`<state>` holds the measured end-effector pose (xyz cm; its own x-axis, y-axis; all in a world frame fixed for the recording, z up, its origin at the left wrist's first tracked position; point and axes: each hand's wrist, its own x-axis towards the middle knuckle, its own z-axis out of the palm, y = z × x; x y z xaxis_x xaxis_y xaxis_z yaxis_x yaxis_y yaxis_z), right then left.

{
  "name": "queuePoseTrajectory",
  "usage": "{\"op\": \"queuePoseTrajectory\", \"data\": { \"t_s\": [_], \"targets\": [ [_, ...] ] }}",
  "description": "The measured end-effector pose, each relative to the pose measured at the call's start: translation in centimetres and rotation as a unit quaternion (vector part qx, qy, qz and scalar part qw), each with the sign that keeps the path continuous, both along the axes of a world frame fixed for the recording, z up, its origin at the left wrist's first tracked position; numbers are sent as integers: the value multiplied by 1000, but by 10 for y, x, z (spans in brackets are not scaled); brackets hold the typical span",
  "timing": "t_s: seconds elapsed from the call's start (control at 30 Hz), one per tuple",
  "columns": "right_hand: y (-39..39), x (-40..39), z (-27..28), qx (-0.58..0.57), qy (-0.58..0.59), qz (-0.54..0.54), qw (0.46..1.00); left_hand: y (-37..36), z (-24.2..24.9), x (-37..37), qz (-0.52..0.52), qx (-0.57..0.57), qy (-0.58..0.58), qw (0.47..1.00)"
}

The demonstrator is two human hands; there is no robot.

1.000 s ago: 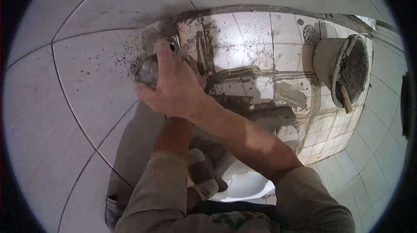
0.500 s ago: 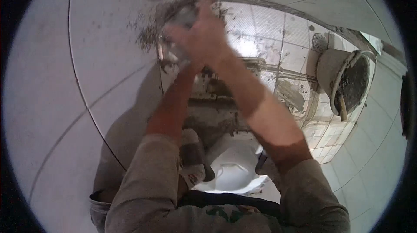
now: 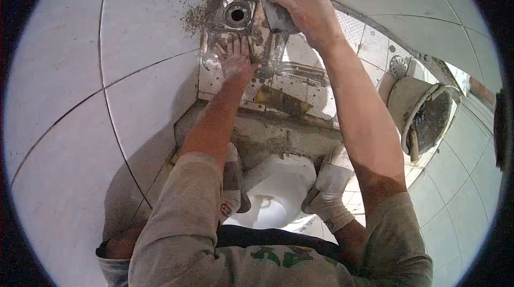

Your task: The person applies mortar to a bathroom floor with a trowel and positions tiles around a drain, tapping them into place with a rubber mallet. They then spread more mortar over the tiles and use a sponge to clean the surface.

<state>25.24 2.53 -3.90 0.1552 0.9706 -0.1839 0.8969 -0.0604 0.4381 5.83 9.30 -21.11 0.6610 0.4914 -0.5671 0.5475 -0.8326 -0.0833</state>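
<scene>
My right hand (image 3: 308, 11) grips a grey, mortar-smeared block or pad (image 3: 282, 6) by its edges, just right of a round drain hole (image 3: 236, 14). What the object is exactly, I cannot tell. Fingers spread, my left hand (image 3: 236, 59) lies on the wet, dirty tiled surface below the hole and holds nothing. Grey mortar rings the hole and spots the small patterned tiles (image 3: 292, 85).
A bucket (image 3: 423, 110) with grey mortar and a wooden handle (image 3: 413, 145) lies at the right. Between my feet is a white toilet bowl (image 3: 276, 190). Large wall tiles (image 3: 59, 73) rise on the left. A round drain cover (image 3: 398, 66) sits near the bucket.
My hands were together over the hole and blurred; now they are apart. The right has moved right with the grey object, the left down onto the tiles. The hole has come into view.
</scene>
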Motion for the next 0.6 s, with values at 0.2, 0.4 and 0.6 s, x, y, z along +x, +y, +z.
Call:
{"op": "queuePoseTrajectory", "data": {
  "t_s": [0.2, 0.4, 0.6],
  "targets": [
    [-2, 9, -11, 11, -6, -13, 1000, 7, -23, -12, 24, -18, -15, 999],
    [-6, 17, -8, 94, 190, -21, 977, -1, -18, -37, 205, -5, -46, 978],
    [1, 11, -11, 213, 435, -185, 855, 12, -22, -60, 219, 26, -68, 973]
  ]
}}
